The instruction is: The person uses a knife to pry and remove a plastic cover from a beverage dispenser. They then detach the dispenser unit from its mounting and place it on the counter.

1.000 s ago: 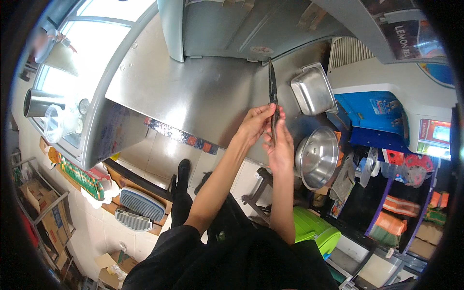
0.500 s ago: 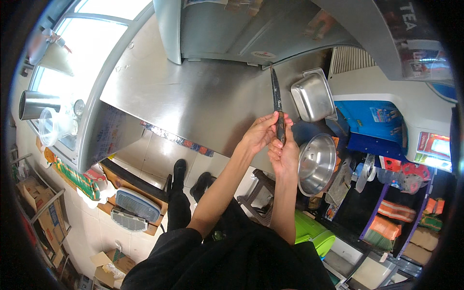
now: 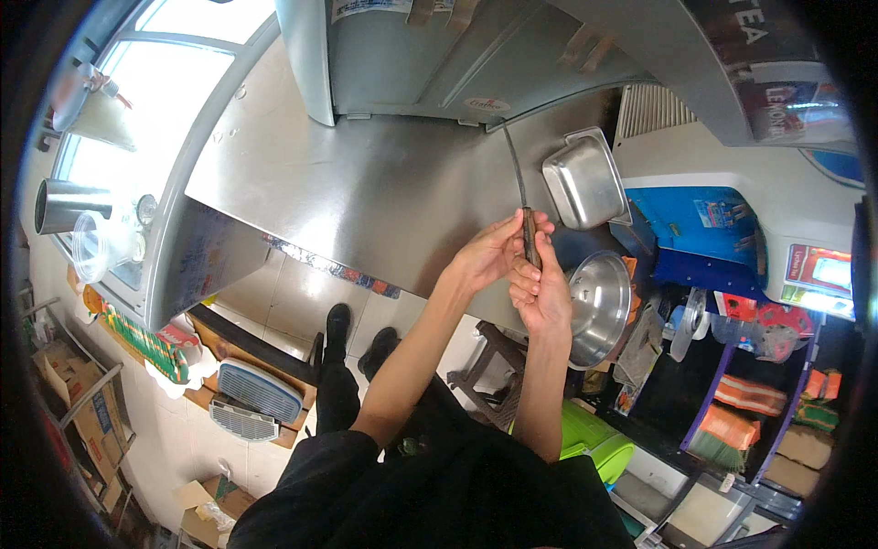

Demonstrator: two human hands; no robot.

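Holding one knife (image 3: 530,229), count of hands two; position left of the rectangular steel pan (image 3: 583,180). Left hand (image 3: 487,258): thumb and fingers pinched narrow on the handle, near the blade. Right hand (image 3: 544,291): fingers curled round the lower handle.

Rectangular steel pan: one. Round steel bowl (image 3: 601,311): one, nearer the wearer than the pan. Steel counter (image 3: 366,197): one, spreading left of the pan. Shoes (image 3: 338,322): two, dark, below and left of the pan. Slotted trays (image 3: 261,389): two, well apart from the pan, lower left.

Knife, orientation: long axis running away from the wearer, leaning slightly left; tip far end, brown handle near end. Blade seen nearly edge-on, a thin dark line. Contact between tip and grey panel (image 3: 393,73): cannot be told.
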